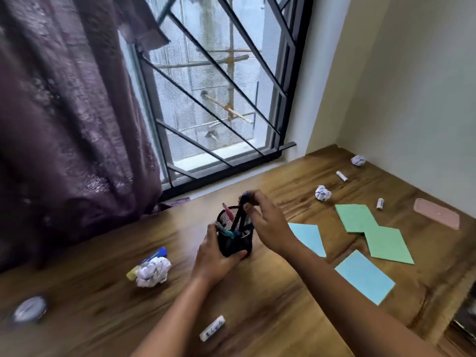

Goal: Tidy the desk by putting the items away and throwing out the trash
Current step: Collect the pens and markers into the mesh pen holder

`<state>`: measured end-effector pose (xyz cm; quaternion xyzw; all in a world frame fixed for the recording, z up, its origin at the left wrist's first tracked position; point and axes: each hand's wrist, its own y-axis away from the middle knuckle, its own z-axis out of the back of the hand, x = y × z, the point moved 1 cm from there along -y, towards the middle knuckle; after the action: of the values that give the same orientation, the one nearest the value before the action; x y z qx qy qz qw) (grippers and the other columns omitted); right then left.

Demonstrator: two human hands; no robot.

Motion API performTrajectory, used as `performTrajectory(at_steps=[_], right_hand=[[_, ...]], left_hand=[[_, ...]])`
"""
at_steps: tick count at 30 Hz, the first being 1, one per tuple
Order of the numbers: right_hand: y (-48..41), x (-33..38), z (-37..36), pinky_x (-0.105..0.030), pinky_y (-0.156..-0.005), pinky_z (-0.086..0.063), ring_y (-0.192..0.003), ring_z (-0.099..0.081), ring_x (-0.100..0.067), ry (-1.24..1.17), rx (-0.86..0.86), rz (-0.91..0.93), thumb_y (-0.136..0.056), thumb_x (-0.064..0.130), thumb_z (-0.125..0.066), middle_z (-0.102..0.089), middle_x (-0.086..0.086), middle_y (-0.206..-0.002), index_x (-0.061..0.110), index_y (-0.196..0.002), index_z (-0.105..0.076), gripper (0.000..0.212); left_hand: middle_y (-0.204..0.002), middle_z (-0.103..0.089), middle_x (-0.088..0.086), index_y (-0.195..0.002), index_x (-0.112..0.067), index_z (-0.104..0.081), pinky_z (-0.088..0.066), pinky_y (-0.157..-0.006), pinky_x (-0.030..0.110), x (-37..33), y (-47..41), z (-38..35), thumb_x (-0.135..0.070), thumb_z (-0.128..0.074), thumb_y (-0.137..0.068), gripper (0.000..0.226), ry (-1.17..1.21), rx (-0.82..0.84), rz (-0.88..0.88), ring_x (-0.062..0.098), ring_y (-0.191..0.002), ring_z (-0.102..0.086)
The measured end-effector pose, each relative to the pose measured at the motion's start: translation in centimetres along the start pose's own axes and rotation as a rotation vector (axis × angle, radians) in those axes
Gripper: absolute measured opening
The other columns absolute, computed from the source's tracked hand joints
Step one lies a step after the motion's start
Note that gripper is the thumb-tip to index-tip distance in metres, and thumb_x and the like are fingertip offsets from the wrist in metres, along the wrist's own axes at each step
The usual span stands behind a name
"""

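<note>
step in hand: stowing a dark pen [240, 215] in the black mesh pen holder [235, 244].

hands: the left hand [217, 258] is curled round the lower wall of the pen holder and steadies it on the bench [103, 305]. the right hand [268, 222] pinches the top end of the dark pen just above the holder's rim. the pen stands steeply tilted, its lower end inside the mesh. the fingertips are blurred, so exact finger placement cannot be confirmed.

contents noted: a pink pen [228, 211] and a teal-capped pen [228, 233] stand in the holder.

recommendations (judgement):
- hold the left-hand grip low and firm. the holder looks light and narrow, and a sideways push at the rim could tip it.
- steer the pen's tip into the gap beside the other pens rather than onto them.
- bring the pen nearer upright and release only once the tip is seated at the base.

outstanding items: just left of the left hand, a crumpled paper ball [153, 271] touches a blue-and-yellow highlighter [157, 255]. nearer the person than both hands lies a white tube [212, 328]. right of the right hand lie blue sheets [364, 276] and green sheets [386, 244]. beyond them are two more paper balls [322, 193], loose small white tubes and a pink case [436, 213]. the task is judged to be at an early stage.
</note>
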<state>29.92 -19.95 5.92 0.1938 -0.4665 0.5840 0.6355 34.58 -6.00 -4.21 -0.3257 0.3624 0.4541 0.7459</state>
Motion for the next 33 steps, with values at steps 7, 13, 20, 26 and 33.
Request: performTrajectory(at_steps=[7,13,20,26,33], right_hand=[[3.0,4.6,-2.2,-0.038,-0.11,-0.024,-0.126,-0.036,-0.018,0.245,0.296,-0.052,-0.093,0.027,-0.057,-0.046,0.003,-0.127,0.025,-0.116,-0.065,0.024],[6.9,9.4,-3.6,-0.012,-0.092,-0.041,-0.122,-0.045,-0.01,-0.259,0.251,0.003,-0.089,0.024,-0.063,-0.047,0.006,-0.131,0.037,-0.129,-0.046,0.045],[13.0,9.7,-9.0,-0.016,-0.096,-0.044,-0.124,-0.045,0.005,-0.249,0.625,-0.118,-0.069,0.015,-0.084,-0.043,0.027,-0.129,0.042,-0.146,-0.013,0.108],[16.1,10.1,-11.1,-0.034,-0.107,-0.043,-0.119,-0.053,0.001,-0.225,0.563,-0.108,-0.054,0.028,-0.091,-0.057,0.011,-0.129,0.031,-0.142,-0.031,0.107],[19.4,10.6,-9.6,-0.035,-0.099,-0.048,-0.107,-0.062,-0.004,-0.235,0.467,-0.12,-0.042,0.034,-0.09,-0.067,0.012,-0.112,0.04,-0.119,-0.047,0.088]], left_hand=[[-0.107,-0.062,-0.012,-0.119,-0.024,-0.041,-0.052,-0.079,0.032,-0.2,5.2,5.1,-0.032,-0.086,-0.06,0.074,0.113,-0.1,-0.039,0.008,-0.095,-0.062],[-0.119,-0.062,-0.01,-0.127,-0.035,-0.042,-0.053,-0.088,0.047,1.7,10.7,9.4,-0.037,-0.088,-0.055,0.086,0.297,-0.267,0.034,0.013,-0.11,-0.062],[-0.126,-0.06,-0.011,-0.134,-0.042,-0.035,-0.051,-0.095,0.042,1.8,18.4,12.2,-0.052,-0.084,-0.057,0.092,0.332,-0.241,0.003,0.01,-0.115,-0.06],[-0.116,-0.062,-0.017,-0.129,-0.036,-0.038,-0.052,-0.09,0.036,2.4,22.2,13.8,-0.062,-0.079,-0.055,0.088,0.177,-0.177,0.053,0.001,-0.107,-0.06],[-0.113,-0.062,-0.018,-0.119,-0.035,-0.044,-0.051,-0.088,0.024,0.3,24.9,13.7,-0.052,-0.082,-0.051,0.079,0.201,-0.126,0.059,-0.005,-0.104,-0.059]])
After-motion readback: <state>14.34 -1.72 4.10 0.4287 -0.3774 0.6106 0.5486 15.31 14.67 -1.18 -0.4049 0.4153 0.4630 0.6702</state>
